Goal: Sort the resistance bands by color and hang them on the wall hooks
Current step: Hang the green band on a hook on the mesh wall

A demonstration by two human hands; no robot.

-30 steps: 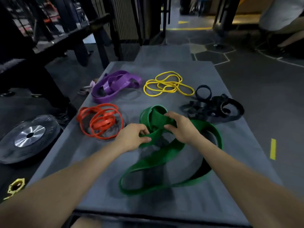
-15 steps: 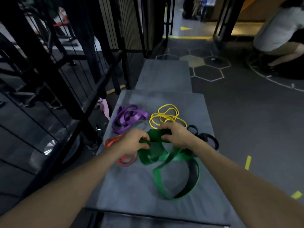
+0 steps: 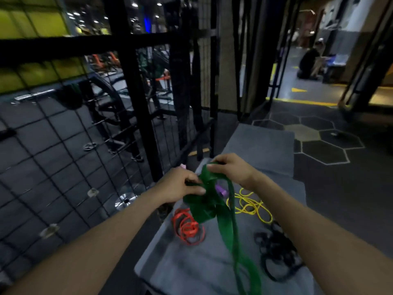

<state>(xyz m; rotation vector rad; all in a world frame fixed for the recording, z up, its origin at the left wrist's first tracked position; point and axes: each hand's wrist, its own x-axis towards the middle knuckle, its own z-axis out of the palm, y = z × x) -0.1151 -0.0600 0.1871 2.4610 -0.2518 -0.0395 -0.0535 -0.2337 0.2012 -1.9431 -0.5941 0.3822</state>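
Fingers of left hand (image 3: 177, 187) & right hand (image 3: 230, 169) clamped on green band (image 3: 207, 206); lifted above mat (image 3: 191, 271).

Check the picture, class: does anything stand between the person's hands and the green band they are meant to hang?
Nothing does. The left hand and right hand both already grip the green band, lifted above the grey mat. Its tail hangs down free.

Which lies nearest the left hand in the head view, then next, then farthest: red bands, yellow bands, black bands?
From the left hand:
1. Red bands, just below it on the mat's left side.
2. Yellow bands, to its right, past the green band.
3. Black bands, lower right, by the right forearm.
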